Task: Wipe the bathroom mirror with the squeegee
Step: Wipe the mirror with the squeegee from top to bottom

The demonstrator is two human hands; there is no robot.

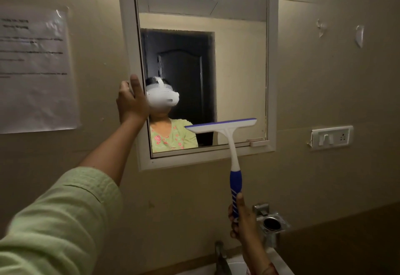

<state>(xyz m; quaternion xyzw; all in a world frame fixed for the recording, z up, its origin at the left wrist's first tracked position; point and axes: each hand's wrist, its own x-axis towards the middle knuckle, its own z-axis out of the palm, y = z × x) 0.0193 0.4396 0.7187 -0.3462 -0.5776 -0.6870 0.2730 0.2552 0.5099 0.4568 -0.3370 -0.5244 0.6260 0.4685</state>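
Observation:
A white-framed mirror [238,58] hangs on the beige wall, its frame swung slightly out at the left. My left hand [132,101] grips the frame's left edge at mid-height. My right hand [242,220] holds the blue grip of a squeegee [234,166] from below. The squeegee's white head with its blue blade lies tilted against the lower right part of the glass. The mirror reflects a person in a green top wearing a white headset, and a dark doorway behind.
A paper notice [36,69] is taped to the wall at the left. A white switch plate [331,137] sits right of the mirror. Below are a chrome holder [270,224], a tap [220,255] and a white basin rim [279,259].

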